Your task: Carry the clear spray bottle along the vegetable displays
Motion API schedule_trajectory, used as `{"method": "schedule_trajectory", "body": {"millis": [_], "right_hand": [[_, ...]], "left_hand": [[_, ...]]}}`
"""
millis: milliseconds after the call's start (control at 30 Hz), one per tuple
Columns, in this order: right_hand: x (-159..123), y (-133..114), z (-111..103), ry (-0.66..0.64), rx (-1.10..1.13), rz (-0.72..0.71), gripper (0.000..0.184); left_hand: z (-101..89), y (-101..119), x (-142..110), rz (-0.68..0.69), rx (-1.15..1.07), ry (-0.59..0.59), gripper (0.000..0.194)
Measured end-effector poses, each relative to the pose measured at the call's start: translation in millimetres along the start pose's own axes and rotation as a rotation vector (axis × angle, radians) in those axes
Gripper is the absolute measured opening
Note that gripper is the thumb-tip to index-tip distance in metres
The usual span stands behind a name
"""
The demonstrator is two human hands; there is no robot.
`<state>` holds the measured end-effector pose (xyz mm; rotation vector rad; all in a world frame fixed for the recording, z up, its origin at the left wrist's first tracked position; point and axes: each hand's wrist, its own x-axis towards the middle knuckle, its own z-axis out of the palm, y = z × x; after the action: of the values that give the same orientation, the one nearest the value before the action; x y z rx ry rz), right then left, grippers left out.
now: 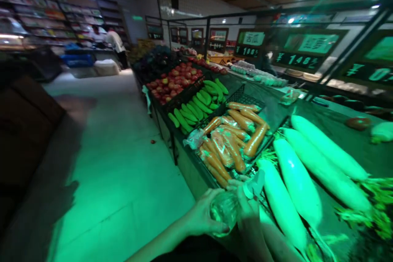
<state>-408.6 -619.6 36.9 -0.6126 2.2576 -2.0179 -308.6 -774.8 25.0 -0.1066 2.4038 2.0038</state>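
A clear plastic bag (224,206) with something pale and rounded inside is in front of me, low in the view. My left hand (204,215) is wrapped round its body from the left. On the other side, my right hand (248,215) has its fingers closed at the bag's gathered end. A pale flap (255,183) sticks up by the right fingers; whether it is bag plastic or something else, I cannot tell. Just beyond my hands lie carrots (233,143), some in plastic, in a black crate (245,97). Large white radishes (296,178) lie close on the right.
Green cucumber-like vegetables (199,106) and red tomatoes (176,82) fill crates farther along the stand. Price signs (296,51) hang from a dark frame at the right. One small round thing (152,141) lies on the aisle floor (123,172). A person (116,43) bends by boxes far back.
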Motion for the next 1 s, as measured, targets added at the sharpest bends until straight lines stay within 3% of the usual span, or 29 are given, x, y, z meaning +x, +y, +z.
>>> {"method": "schedule_trajectory", "body": {"millis": [167,300,400,500,633,767,900,1000], "right_hand": [[1.9,-17.2,110.3,-0.133,0.230,0.172,0.041],[1.2,-31.6,200.5,-0.322,0.322,0.204,0.049],[4.4,-36.7,255.0,-0.525,0.304,0.211,0.048],[9.6,-31.4,302.3,-0.699,0.294,0.202,0.056],[25.1,-12.9,361.1,-0.822,0.297,0.165,0.057],[67.6,6.4,422.0,-0.886,0.296,0.117,0.054],[131.2,21.3,495.6,-0.917,0.201,0.025,0.056],[177.1,23.5,553.2,-0.939,0.177,-0.029,0.054]], "left_hand": [[-78.4,-18.5,-43.6,-0.066,0.071,0.157,0.109],[-140.6,-39.5,-87.0,-0.106,0.074,0.325,0.105],[-173.9,-53.0,-109.9,-0.071,0.096,0.467,0.102],[-200.9,-64.5,-117.0,-0.004,0.076,0.591,0.098],[-243.3,-84.7,-104.7,0.065,-0.100,0.701,0.090],[-300.7,-120.2,-71.5,-0.011,-0.192,0.769,0.095],[-382.1,-164.8,-18.9,-0.161,-0.343,0.725,0.065],[-450.0,-189.5,19.5,-0.210,-0.342,0.688,0.066]]}}
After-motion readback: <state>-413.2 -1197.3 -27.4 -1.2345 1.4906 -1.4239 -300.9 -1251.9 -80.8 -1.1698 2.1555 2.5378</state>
